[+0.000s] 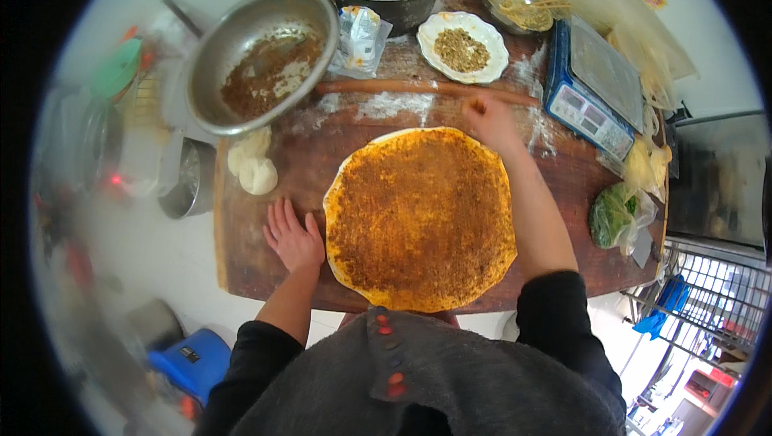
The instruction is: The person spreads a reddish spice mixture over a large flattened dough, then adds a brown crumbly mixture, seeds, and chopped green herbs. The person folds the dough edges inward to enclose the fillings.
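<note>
A large round sheet of rolled dough [422, 223] lies on the wooden table, coated with an orange-brown spiced paste almost to its pale rim. Flat on the wood just left of the sheet rests my left hand [294, 236], fingers spread. My right hand [492, 122] is beyond the sheet's upper right edge, by a long wooden rolling pin [418, 87]. Its fingers are curled together and slightly blurred; anything inside them is hidden. Just past the pin stands a white scalloped plate [430, 32] of chopped, nut-like bits.
A metal basin [201, 98] with brown crumbly mix stands at the far left, near dough pieces [256, 170]. Behind are a dark pot [402, 11], a plastic packet [359, 40] and a bowl with chopsticks [519, 6]. At right are a blue scale [591, 118] and bagged greens [613, 215].
</note>
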Action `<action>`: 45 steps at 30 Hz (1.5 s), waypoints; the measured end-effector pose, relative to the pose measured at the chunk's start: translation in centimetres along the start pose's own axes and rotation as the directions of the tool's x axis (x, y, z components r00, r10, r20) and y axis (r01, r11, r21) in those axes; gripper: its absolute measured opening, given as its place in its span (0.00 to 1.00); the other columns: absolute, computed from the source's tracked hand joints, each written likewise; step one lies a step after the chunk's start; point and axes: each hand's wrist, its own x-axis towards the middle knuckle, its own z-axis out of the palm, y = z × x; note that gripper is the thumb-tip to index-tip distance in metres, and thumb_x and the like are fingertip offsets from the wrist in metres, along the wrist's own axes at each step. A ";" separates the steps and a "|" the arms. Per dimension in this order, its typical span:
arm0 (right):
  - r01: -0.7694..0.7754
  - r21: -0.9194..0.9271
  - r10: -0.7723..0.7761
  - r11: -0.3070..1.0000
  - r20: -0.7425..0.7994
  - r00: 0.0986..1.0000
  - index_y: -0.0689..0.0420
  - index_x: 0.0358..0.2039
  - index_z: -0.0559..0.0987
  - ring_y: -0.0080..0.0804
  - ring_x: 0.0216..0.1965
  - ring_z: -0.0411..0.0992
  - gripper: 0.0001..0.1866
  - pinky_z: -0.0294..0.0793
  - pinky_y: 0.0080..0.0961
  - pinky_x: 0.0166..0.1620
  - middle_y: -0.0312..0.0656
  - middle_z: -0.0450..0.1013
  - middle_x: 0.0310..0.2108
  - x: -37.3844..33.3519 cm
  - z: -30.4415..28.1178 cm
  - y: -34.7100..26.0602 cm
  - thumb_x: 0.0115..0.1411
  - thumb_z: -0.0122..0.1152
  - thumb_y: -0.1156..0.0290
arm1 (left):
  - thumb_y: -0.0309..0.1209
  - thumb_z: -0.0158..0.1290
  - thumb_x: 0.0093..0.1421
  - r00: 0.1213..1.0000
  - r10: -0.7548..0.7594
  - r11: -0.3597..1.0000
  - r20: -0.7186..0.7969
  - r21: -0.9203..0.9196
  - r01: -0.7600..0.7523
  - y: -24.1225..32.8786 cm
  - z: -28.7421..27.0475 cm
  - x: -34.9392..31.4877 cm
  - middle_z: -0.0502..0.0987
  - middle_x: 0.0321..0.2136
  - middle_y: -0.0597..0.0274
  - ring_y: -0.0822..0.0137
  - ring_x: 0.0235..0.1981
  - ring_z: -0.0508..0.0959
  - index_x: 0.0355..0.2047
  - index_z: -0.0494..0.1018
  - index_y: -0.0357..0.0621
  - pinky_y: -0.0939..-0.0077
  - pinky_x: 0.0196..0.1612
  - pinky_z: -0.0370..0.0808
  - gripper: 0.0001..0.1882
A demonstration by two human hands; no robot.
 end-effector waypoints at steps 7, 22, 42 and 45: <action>-0.084 -0.411 -0.025 0.908 -0.254 0.967 0.48 0.52 0.76 0.44 0.60 0.63 0.22 0.62 0.51 0.59 0.42 0.69 0.57 17.5 2.5 1.5 0.59 0.54 0.54 | 0.43 0.46 0.63 1.000 0.019 1.000 -0.013 -0.022 -0.019 0.1 -0.4 0.3 0.60 0.63 0.55 0.54 0.68 0.54 0.60 0.61 0.41 0.48 0.68 0.44 0.29; 0.217 -0.568 -0.247 0.794 0.024 0.969 0.47 0.43 0.79 0.46 0.53 0.67 0.22 0.67 0.47 0.54 0.42 0.72 0.51 13.6 3.8 2.1 0.62 0.47 0.46 | 0.44 0.49 0.61 0.999 0.027 0.999 -0.021 -0.017 -0.027 0.0 -0.4 0.2 0.59 0.64 0.55 0.54 0.68 0.53 0.60 0.61 0.41 0.49 0.68 0.44 0.31; -0.325 0.942 0.178 0.084 0.307 0.935 0.50 0.32 0.75 0.27 0.22 0.67 0.11 0.65 0.23 0.18 0.36 0.68 0.22 16.8 -1.9 7.3 0.63 0.55 0.56 | 0.44 0.47 0.63 0.997 0.044 0.999 -0.057 -0.024 -0.045 0.0 -0.3 0.0 0.61 0.63 0.54 0.53 0.67 0.55 0.61 0.61 0.41 0.48 0.67 0.46 0.30; -0.406 0.907 -0.002 -0.113 0.408 0.913 0.51 0.33 0.73 0.25 0.21 0.65 0.11 0.64 0.19 0.15 0.38 0.69 0.24 9.0 -2.9 6.7 0.65 0.52 0.57 | 0.45 0.47 0.63 0.996 0.053 0.998 -0.073 -0.020 -0.055 -0.1 0.0 0.0 0.61 0.63 0.54 0.53 0.67 0.56 0.61 0.61 0.41 0.47 0.67 0.47 0.30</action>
